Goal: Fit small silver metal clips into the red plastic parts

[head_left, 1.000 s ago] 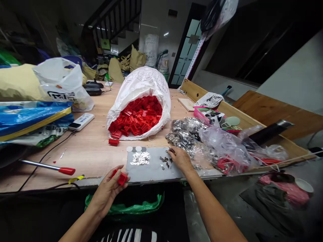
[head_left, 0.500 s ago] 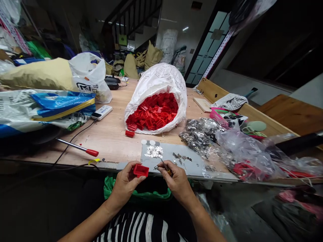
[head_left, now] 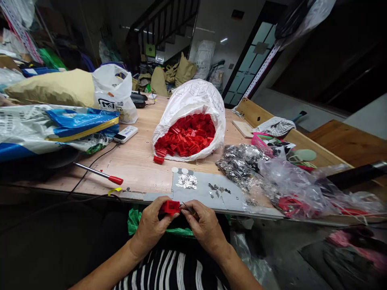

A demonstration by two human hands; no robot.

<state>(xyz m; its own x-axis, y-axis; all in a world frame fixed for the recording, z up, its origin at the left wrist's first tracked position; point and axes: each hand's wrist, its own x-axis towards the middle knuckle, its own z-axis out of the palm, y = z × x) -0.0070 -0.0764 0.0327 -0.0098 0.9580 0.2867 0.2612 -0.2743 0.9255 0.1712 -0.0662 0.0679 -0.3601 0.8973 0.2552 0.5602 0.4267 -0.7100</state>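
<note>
1. Far left, a red-handled steel screwdriver [head_left: 98, 174] lies on the light wooden tabletop [head_left: 136, 171], its tip pointing away from the work.
2. Lower centre, the left hand [head_left: 150, 228] is clenched around a small red plastic block [head_left: 171, 207], steadying it at the table's front edge, close to the body.
3. Up centre, a white woven sack [head_left: 193, 98] lies on its side, mouth towards the person, seemingly so that a heap of red plastic blocks [head_left: 186, 139] stays within reach.
4. Right beside the block, the right hand [head_left: 205, 230] pinches a slim metal piece [head_left: 187, 208] against it; the fingers hide the contact point, so the exact fit can't be made out.
5. Just beyond, a flat grey board [head_left: 208, 197] carries loose small metal parts [head_left: 217, 189], conveniently near the right hand.
6. Further right, clear plastic bags [head_left: 290, 185] hold metal and red parts, too crumpled to tell apart.
</note>
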